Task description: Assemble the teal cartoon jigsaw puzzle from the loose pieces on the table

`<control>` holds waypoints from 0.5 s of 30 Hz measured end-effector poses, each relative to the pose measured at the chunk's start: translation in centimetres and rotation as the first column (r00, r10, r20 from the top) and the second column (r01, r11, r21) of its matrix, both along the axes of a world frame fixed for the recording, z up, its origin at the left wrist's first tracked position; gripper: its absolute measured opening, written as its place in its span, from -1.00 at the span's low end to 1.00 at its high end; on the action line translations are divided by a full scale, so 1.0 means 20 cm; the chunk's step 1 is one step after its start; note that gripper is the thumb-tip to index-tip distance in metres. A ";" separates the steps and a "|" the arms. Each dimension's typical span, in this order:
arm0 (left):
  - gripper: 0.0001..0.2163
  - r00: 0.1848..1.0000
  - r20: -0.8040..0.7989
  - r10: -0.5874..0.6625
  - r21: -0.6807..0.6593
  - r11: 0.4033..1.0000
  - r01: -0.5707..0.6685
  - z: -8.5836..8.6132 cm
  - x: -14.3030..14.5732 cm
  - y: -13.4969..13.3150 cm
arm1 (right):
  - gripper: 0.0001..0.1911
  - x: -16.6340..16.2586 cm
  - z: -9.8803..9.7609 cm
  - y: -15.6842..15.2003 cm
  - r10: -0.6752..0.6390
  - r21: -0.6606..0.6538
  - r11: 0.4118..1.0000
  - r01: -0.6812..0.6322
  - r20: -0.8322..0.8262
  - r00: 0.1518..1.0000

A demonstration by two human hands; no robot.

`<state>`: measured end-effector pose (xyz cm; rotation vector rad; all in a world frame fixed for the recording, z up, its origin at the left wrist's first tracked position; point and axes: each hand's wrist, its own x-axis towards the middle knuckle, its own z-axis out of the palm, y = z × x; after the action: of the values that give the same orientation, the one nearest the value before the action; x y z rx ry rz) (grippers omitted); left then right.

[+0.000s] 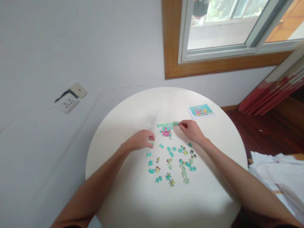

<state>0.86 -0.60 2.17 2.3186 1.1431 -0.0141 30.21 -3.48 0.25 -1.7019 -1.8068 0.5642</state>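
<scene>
A partly joined jigsaw puzzle (165,131) with a pink cartoon figure lies near the middle of the white round table (133,110). My right hand (191,129) is at its upper right end, thumb and fingertips pinched on a small puzzle piece at the top strip. To the left of the puzzle, my left hand (142,139) rests with fingers curled and a gap between thumb and forefinger. A small puzzle piece (153,143) shows beside its thumb tip. Nearer to me, several loose teal and multicoloured puzzle pieces (170,153) are scattered, some joined in short runs such as a pale green strip (184,172).
A picture card (201,111) with the same cartoon figures lies at the table's back right. White papers (277,174) are piled beyond the right edge. Behind stand a wall with a socket (66,103), a window (218,31) and a red-and-white curtain (268,91).
</scene>
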 end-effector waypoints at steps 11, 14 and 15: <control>-0.88 0.997 0.008 -0.079 0.028 0.996 0.079 0.02 0.03 -0.04 | -0.75 0.00 0.00 0.00 0.001 0.000 1.000 -0.001 -0.007 1.000; -0.88 0.997 -0.014 -0.080 0.041 0.996 0.080 0.02 0.03 -0.05 | -0.75 0.00 0.00 0.00 0.001 0.003 1.000 -0.001 -0.010 1.000; -0.87 0.997 -0.021 -0.079 0.049 0.996 0.080 0.02 0.03 -0.06 | -0.75 0.00 0.00 0.00 0.002 0.003 1.000 -0.002 -0.011 1.000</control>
<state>1.52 -1.77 2.53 2.4115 1.0719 -0.0381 30.21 -3.44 0.19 -1.6923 -1.8014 0.5705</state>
